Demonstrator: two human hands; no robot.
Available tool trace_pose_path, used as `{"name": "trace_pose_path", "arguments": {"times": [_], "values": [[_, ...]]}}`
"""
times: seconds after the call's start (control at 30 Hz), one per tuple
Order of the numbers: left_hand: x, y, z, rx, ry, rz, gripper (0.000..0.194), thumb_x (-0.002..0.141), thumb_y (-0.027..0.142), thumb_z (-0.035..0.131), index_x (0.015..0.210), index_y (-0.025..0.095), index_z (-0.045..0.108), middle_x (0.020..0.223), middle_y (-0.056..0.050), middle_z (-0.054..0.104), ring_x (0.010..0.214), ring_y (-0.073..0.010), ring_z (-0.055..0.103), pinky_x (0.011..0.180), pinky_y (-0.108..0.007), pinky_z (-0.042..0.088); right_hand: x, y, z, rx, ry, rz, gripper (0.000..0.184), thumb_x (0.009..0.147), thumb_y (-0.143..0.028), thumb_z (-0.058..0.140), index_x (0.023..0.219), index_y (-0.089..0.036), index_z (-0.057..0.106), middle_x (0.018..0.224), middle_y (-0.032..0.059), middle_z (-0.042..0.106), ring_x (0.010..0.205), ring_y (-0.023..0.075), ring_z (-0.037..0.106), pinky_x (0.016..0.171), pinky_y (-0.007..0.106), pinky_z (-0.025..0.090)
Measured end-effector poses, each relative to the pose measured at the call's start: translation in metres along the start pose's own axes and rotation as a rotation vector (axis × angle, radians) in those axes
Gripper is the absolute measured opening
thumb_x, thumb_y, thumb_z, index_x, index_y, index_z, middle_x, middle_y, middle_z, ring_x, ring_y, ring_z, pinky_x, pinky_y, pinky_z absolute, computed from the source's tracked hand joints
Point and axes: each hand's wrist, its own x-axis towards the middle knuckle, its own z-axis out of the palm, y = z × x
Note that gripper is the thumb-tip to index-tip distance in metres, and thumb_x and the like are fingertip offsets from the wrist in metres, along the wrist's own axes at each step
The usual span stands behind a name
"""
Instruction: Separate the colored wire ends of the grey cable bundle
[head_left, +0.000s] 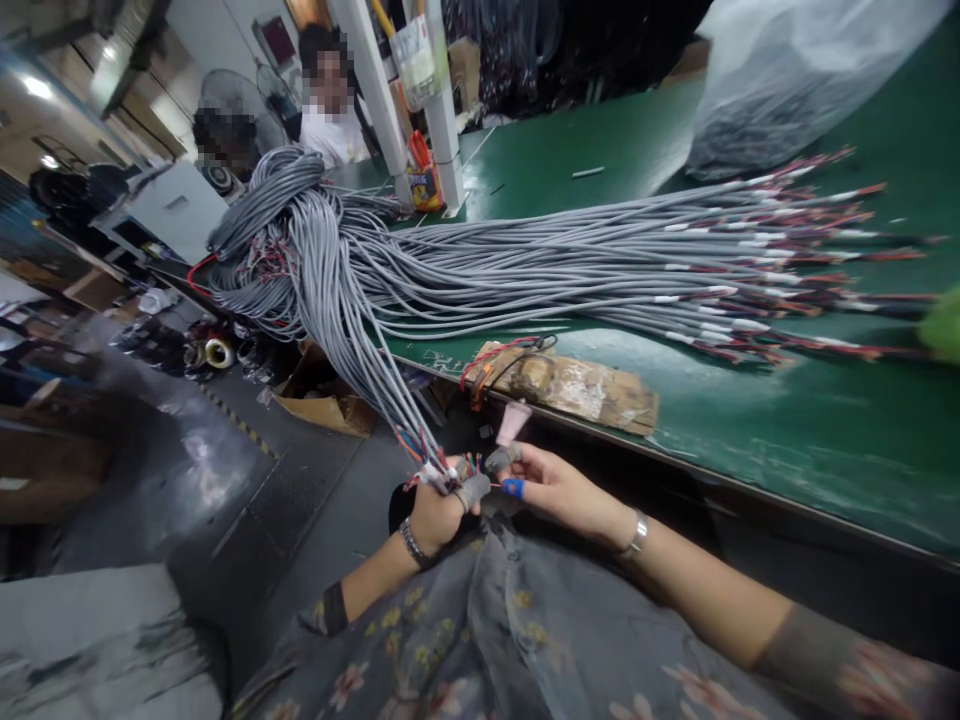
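Note:
A bundle of grey multi-core cables (352,330) hangs off the bench edge down to my lap. My left hand (442,512) is closed around its stripped end, where thin coloured wires (415,445) fan out. Grey tape or a finger cover wraps its thumb. Just to the right, my right hand (544,485) pinches with thumb and forefinger at the tip of a thin wire (495,486) coming from the bundle. Blue tape wraps one of its fingertips and a grey cover another. A small pale pink tag-like piece (514,423) shows just above that hand; whether they touch is unclear.
Many more grey cables (570,255) lie across the green bench (750,440), stripped ends to the right. A worn wooden block (570,385) with a red cord sits at the front edge. A plastic bag (795,80) stands at back right. Two people (334,130) are beyond the bench.

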Motion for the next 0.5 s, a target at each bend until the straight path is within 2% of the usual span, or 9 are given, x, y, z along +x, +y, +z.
{"name": "trace_pose_path", "arguments": {"times": [0.17,0.27,0.37,0.5], "values": [[0.001,-0.015,-0.006,0.002,0.025,0.009,0.026,0.073,0.039,0.066,0.061,0.017,0.059,0.045,0.003,0.053,0.044,-0.0105,0.047,0.052,-0.024,0.040,0.001,0.001,0.005,-0.029,-0.059,-0.079,0.042,0.066,-0.047,0.078,0.083,-0.018,0.052,0.072,-0.0043,0.051,0.062,0.0083,0.043,0.058,0.023,0.034],[0.005,-0.020,-0.009,0.008,0.008,0.018,0.031,0.069,0.043,0.069,0.057,0.017,0.058,0.044,0.003,0.052,0.043,-0.0105,0.045,0.048,-0.024,0.039,0.001,0.002,0.007,-0.053,-0.081,-0.127,0.043,0.068,-0.050,0.075,0.082,-0.020,0.048,0.071,-0.0054,0.047,0.061,0.0075,0.040,0.057,0.022,0.033],[0.007,-0.013,-0.007,0.015,0.020,0.027,0.032,0.065,0.046,0.072,0.058,0.017,0.060,0.041,0.004,0.049,0.040,-0.0102,0.042,0.045,-0.024,0.037,-0.001,0.003,0.010,-0.045,-0.075,-0.158,0.041,0.070,-0.050,0.073,0.081,-0.020,0.047,0.070,-0.0059,0.044,0.060,0.0075,0.038,0.055,0.022,0.034],[0.007,0.000,0.000,-0.018,-0.035,-0.005,0.035,0.062,0.045,0.074,0.052,0.018,0.055,0.040,0.005,0.046,0.039,-0.0084,0.038,0.044,-0.023,0.034,-0.011,0.000,0.016,0.004,-0.012,-0.148,0.037,0.070,-0.048,0.073,0.081,-0.021,0.051,0.069,-0.0050,0.046,0.059,0.0089,0.041,0.053,0.022,0.039]]}}
